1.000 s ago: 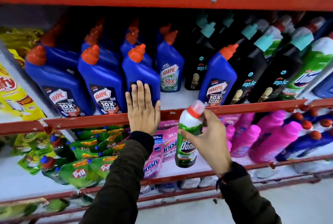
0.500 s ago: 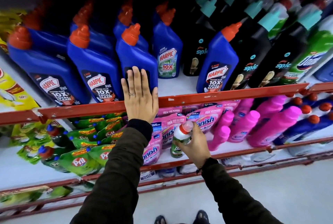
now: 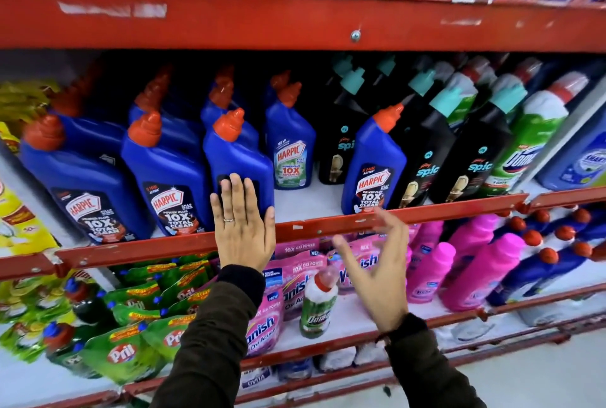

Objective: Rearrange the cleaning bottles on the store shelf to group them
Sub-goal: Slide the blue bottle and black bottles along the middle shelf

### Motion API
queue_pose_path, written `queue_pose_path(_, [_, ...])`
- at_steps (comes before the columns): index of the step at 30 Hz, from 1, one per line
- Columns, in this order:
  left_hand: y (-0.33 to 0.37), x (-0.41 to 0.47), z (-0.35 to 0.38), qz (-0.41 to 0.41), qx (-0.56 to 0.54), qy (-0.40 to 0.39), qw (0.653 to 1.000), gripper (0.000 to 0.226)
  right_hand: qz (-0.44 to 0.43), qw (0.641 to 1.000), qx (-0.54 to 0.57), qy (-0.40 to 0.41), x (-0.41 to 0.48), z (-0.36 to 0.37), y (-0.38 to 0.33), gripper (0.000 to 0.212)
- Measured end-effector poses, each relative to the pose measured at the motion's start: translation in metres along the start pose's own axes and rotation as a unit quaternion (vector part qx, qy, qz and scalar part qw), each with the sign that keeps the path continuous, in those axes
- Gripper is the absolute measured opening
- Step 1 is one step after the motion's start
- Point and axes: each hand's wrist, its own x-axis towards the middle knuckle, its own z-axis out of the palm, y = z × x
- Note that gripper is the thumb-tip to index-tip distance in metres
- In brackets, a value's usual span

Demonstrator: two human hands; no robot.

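A small green-and-white Domex bottle (image 3: 318, 304) with a red cap stands on the lower shelf among pink Vanish pouches (image 3: 266, 322). My right hand (image 3: 377, 271) hovers just right of it, fingers spread, holding nothing. My left hand (image 3: 243, 227) lies flat against the front of a blue Harpic bottle (image 3: 234, 153) on the middle shelf. Two more blue Harpic bottles (image 3: 164, 174) stand to its left. A lone blue Harpic bottle (image 3: 373, 161) stands among black Spic bottles (image 3: 426, 151) at the right. Larger Domex bottles (image 3: 534, 138) stand further right.
A red shelf rail (image 3: 328, 227) runs across in front of the middle shelf. Pink bottles (image 3: 478, 273) and blue ones with red caps (image 3: 551, 260) fill the lower right. Green Pril pouches (image 3: 124, 352) crowd the lower left. A white gap (image 3: 301, 201) lies between the Harpic groups.
My right hand set the small Domex bottle down on the lower shelf and let go, then rose with fingers spread. The left hand stayed on the Harpic bottle. The view tilted up.
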Motion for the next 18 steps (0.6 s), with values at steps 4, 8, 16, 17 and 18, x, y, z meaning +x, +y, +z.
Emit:
queue_pose_path(4, [0.0,0.0,0.001,0.0,0.005,0.003,1.0,0.07,-0.085,0.988,-0.071,0.104,0.057,-0.017,-0.038,0.072])
queue_pose_path(8, [0.001,0.002,0.001,0.005,0.006,0.004,1.0,0.07,-0.076,0.974,-0.174,0.122,0.097,-0.013,-0.05,0.074])
queue_pose_path(16, [0.001,0.002,0.0,0.005,0.014,0.005,1.0,0.074,-0.047,0.981,-0.159,0.098,0.121,-0.004,-0.063,0.049])
queue_pose_path(17, [0.001,0.002,0.0,0.005,0.015,0.005,1.0,0.075,-0.052,0.983,-0.149,0.091,0.121,-0.004,-0.066,0.048])
queue_pose_path(18, [0.001,0.002,-0.001,0.006,0.014,0.004,1.0,0.074,-0.06,0.984,-0.141,0.089,0.12,-0.003,-0.069,0.048])
